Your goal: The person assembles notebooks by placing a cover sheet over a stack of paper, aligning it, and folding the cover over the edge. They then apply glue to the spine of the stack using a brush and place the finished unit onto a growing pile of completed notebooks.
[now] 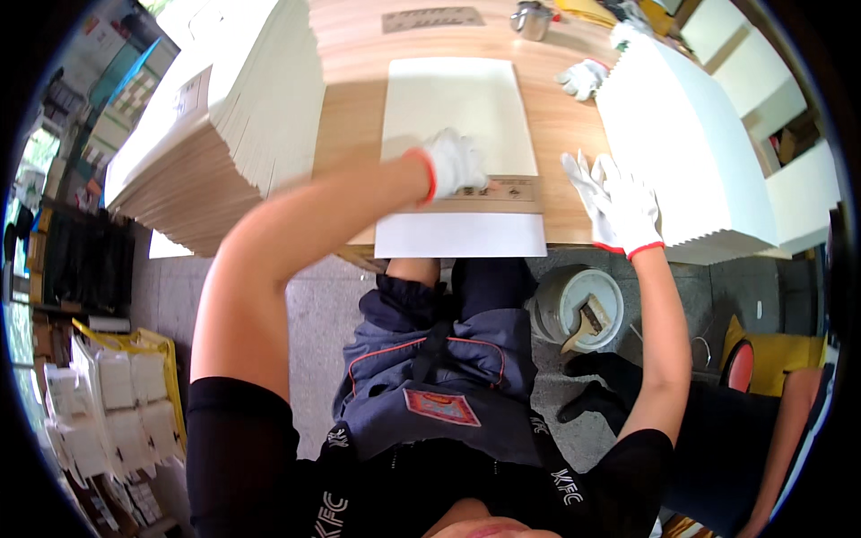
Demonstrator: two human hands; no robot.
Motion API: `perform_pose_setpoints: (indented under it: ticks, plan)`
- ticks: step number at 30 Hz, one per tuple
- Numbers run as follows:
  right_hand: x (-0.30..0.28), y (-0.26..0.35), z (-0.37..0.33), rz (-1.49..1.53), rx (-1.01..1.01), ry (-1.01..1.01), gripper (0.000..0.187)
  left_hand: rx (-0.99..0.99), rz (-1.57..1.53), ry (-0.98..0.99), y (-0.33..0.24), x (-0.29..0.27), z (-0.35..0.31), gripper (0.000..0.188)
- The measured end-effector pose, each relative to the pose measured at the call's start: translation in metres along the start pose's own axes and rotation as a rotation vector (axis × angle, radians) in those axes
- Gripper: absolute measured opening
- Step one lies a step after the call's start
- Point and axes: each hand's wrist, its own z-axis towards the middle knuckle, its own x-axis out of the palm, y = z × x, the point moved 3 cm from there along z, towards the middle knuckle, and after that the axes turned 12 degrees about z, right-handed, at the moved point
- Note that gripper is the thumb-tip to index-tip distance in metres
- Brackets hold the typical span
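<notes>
In front of me on the wooden table lies a cream-white paper sheet (453, 103). A brown printed paper strip (518, 193) crosses its lower part, with a white paper section (459, 235) below that, reaching over the table's near edge. My left hand (456, 165), in a white glove with a red cuff, rests over the strip; its fingers are blurred and partly hidden. To the right, my right hand (619, 199), gloved the same way, is held with fingers apart beside a tall stack of white paper (686, 148). I see nothing held in it.
A high stack of paper (260, 117) stands at the left. Farther back are a loose white glove (583, 79), a metal cup (531, 20) and a brown printed strip (432, 20). A bucket (583, 309) with a brush (587, 323) stands on the floor; another person is at lower right.
</notes>
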Motion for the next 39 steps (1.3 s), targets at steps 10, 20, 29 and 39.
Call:
perform_pose_setpoints:
  ticks: [10, 20, 29, 39]
  plan:
    - [0.016, 0.075, -0.026, 0.645, -0.476, -0.186, 0.036, -1.261, -3.051, -0.998, -0.129, 0.029, -0.107, 0.044]
    - [0.016, 0.075, -0.022, 0.701, -0.435, -0.158, 0.033, -1.313, -2.879, -1.162, -0.091, 0.059, -0.079, 0.031]
    - [0.01, 0.056, 0.065, 1.81, 0.674, 0.348, 0.065, -1.271, -2.633, -0.872, -0.035, 0.058, -0.086, 0.037]
    - [0.036, 0.084, 0.036, 2.262, -0.107, 0.049, 0.042, -1.201, -1.602, -0.613, -0.023, -0.022, -0.145, 0.068]
